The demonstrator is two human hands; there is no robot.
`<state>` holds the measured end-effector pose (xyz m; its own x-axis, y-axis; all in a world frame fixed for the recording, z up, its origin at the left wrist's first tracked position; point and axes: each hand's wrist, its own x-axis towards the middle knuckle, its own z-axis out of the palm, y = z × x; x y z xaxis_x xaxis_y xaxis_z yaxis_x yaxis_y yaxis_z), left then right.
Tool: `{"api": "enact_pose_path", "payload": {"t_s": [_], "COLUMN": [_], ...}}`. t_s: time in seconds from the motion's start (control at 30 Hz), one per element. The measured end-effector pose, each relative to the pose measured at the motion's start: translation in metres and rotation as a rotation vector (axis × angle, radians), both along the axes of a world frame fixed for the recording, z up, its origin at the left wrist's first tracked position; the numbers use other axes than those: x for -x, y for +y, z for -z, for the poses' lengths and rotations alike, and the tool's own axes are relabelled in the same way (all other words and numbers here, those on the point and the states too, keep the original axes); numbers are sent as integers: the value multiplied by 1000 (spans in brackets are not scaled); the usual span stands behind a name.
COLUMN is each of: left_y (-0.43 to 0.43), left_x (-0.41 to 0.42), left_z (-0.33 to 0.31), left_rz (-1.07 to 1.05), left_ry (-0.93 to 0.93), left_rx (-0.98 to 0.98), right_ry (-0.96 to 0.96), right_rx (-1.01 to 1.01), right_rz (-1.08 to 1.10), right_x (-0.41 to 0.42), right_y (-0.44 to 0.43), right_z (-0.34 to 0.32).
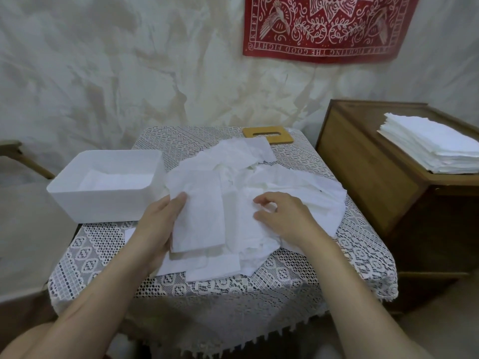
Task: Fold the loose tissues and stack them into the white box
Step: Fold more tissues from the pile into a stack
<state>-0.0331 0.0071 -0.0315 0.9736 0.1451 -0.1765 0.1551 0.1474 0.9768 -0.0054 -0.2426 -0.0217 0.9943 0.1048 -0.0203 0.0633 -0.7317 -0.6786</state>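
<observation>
Head view: left grip (160,229) is curling round a folded tissue (199,224), thumb on its far edge and palm under its left side. Right grip (282,218) is curling onto the loose tissues (298,182) just right of that sheet, thumb and forefinger seemingly nipping a layer. White box (103,206) is sitting open just left of and beyond the left grip, holding only a shallow white layer at its bottom. Loose tissues are spreading beyond and right of both grips over the lace tabletop (233,288). Wooden lid (268,136) is lying beyond them. Progress is looking early: box mostly unfilled, many sheets waiting for folding, and the folded tissue looking ready for the box.
</observation>
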Motion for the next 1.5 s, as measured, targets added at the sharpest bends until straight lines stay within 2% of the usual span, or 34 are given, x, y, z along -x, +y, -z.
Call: {"api": "enact_pose_path", "payload": {"t_s": [0.17, 0.3, 0.5, 0.6, 0.67, 0.73, 0.8, 0.93, 1.03, 1.1, 1.23, 1.37, 1.5], "left_y": [0, 5, 8, 9, 11, 11, 12, 14, 14, 14, 14, 13, 9], "left_x": [-2, -1, 1, 4, 5, 7, 7, 5, 4, 3, 3, 5, 6], "left_z": [2, 2, 2, -1, -1, -2, -2, -1, 0, -1, -1, -2, -4], "left_rz": [29, 23, 7, -4, -5, -4, -3, -2, 1, 3, 5, 1, 6], "left_ry": [-7, -3, -2, 1, -1, 1, 3, 6, 8, 7, 5, 7, -6], "left_rx": [-19, -8, -9, 8, 22, 35, 47, 68, 73, 77, 79, 90, 82], "right_ry": [-5, -3, -115, -155, -161, -96, -6, 79, 5, -22, 26, -51, -72], "right_rx": [151, 168, 145, -30, -299, -585, -666, -552, -114, 0, -169, -209, -531], "right_rz": [-128, -91, -9, 71, 116, 154, 158, 47, 62, 73, 48, 57, 123], "right_x": [-15, -20, -16, -16, -16, -15, -15, -19, -24, -25, -27, -24, -14], "right_y": [6, 5, -13, -23, -27, -26, -19, 4, 17, 22, 24, 11, -10], "right_z": [-9, -12, -14, -13, -16, -20, -19, -4, 5, 5, 8, 7, 0]}}
